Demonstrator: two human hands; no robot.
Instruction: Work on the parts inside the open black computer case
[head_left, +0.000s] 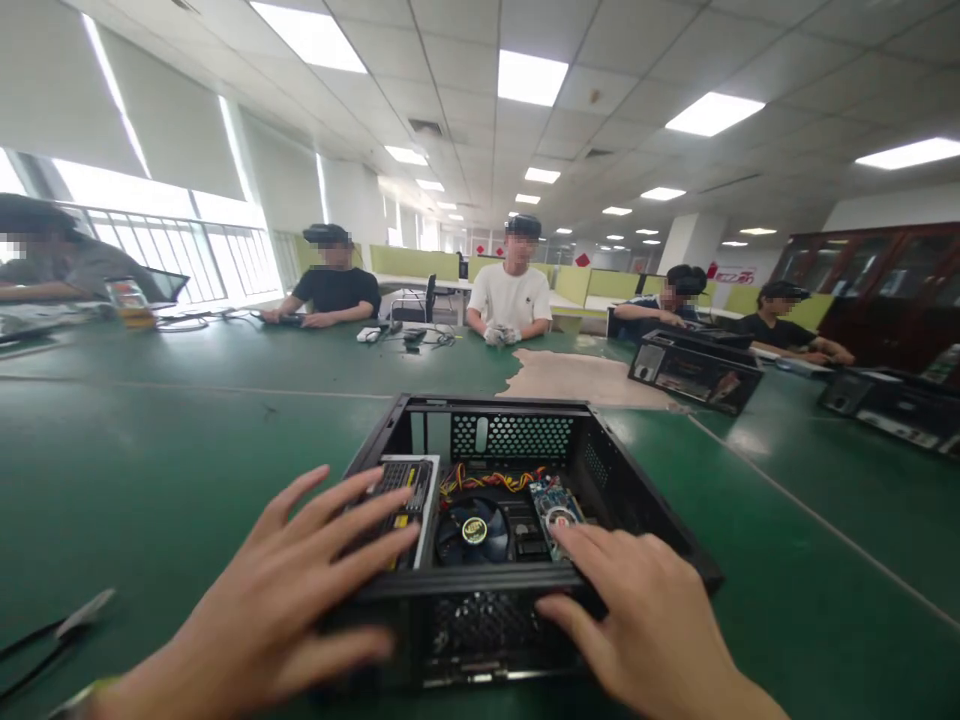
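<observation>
An open black computer case (645, 490) lies on the green table in front of me. My left hand (277, 580) is open, its fingers spread above the power supply (409, 500) at the case's left; whether they touch it I cannot tell. My right hand (645, 600) holds the near rim, with the thumb on the outer side and the fingers reaching over the edge. Those fingertips are close to a blue circuit card (551, 500) with a round fan. A dark cooling fan (474, 530) with a round label sits mid-case, and yellow and red cables (495, 483) run behind it.
Several people sit around the table (187, 430), wearing headsets. Another computer case (694, 370) stands at the back right, and one more (892, 410) at the far right. A bare brownish patch (585, 378) marks the tabletop. Cables (52, 640) lie at the lower left.
</observation>
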